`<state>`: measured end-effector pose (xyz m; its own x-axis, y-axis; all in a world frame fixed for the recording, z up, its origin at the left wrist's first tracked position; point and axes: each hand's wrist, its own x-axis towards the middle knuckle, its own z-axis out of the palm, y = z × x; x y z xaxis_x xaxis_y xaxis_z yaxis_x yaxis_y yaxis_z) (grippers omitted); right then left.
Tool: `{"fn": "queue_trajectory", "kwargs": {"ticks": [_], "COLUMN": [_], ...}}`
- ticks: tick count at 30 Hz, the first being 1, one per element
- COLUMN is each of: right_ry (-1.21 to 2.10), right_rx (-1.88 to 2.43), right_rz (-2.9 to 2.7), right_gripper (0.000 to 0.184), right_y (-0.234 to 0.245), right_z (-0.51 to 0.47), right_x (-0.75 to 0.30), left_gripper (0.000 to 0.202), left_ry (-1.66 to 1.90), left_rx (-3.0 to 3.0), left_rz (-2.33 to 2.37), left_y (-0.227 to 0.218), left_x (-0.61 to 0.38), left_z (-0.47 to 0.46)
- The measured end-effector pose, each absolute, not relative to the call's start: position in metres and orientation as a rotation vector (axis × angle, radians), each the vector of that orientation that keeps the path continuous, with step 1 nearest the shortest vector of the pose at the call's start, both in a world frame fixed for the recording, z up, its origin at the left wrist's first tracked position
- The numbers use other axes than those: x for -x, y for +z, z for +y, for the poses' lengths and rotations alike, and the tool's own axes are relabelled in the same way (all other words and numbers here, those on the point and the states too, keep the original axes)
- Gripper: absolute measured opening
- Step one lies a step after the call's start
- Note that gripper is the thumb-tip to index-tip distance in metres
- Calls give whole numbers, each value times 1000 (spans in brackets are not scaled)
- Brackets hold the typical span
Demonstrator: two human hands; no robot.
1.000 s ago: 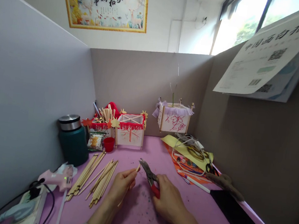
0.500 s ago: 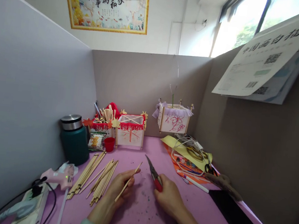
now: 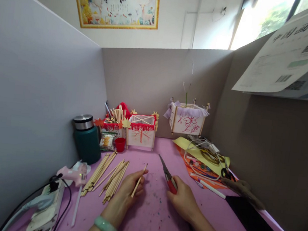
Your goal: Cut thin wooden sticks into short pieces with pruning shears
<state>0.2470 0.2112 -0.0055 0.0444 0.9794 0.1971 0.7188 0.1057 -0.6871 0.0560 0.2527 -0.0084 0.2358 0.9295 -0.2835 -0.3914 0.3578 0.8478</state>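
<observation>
My left hand (image 3: pixel 131 186), a green bangle on its wrist, is closed around a thin wooden stick (image 3: pixel 138 182). The stick tilts up and away, its tip just past my fingers. To the right, my right hand (image 3: pixel 184 200) grips long-nose pliers (image 3: pixel 167 176) by the red handles, their dark jaws pointing away and slightly left. Pliers and stick are apart, and whether the jaws are parted is hard to see. Left of my left hand lies a loose pile of wooden sticks (image 3: pixel 115 181), and beyond it another group of sticks (image 3: pixel 98 174) with dark-marked ends.
A teal bottle (image 3: pixel 87 141), pink glue gun (image 3: pixel 73 175) and power strip (image 3: pixel 46 207) stand left. Behind are a red cup (image 3: pixel 120 145), a red-fringed box (image 3: pixel 140 138) and a hanging flower-drawn box (image 3: pixel 188 121). Paper, cord and scissors (image 3: pixel 226 174) lie right on the purple tabletop (image 3: pixel 156 219).
The whole view has shifted, so the scene sits further right and a little higher. In my left hand the stick now stands steeper. My right hand keeps its hold on the pliers.
</observation>
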Motion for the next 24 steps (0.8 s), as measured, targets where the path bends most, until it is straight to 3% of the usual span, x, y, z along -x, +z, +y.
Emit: {"fn": "queue_trajectory", "kwargs": {"ticks": [7,12,17,24], "right_ry": [470,429,405,400], "right_rx": [1657,1669,1669,1672], "right_rz": [-1797,-1813,-1841,-1818], "right_gripper": [14,16,20,24], "right_y": [-10,-13,-15,-15], "right_z": [210,211,210,210], "right_x": [-248,-250,-248,-248], "left_gripper": [33,27,26,31], "left_ry": [1142,630,505,721], "left_rx": [-1676,-1976,-1914,-1934], "left_rz": [1580,2290,2331,2136], "left_y": [12,23,13,29], "left_x": [-35,15,29,7], "left_z": [256,271,276,266]}}
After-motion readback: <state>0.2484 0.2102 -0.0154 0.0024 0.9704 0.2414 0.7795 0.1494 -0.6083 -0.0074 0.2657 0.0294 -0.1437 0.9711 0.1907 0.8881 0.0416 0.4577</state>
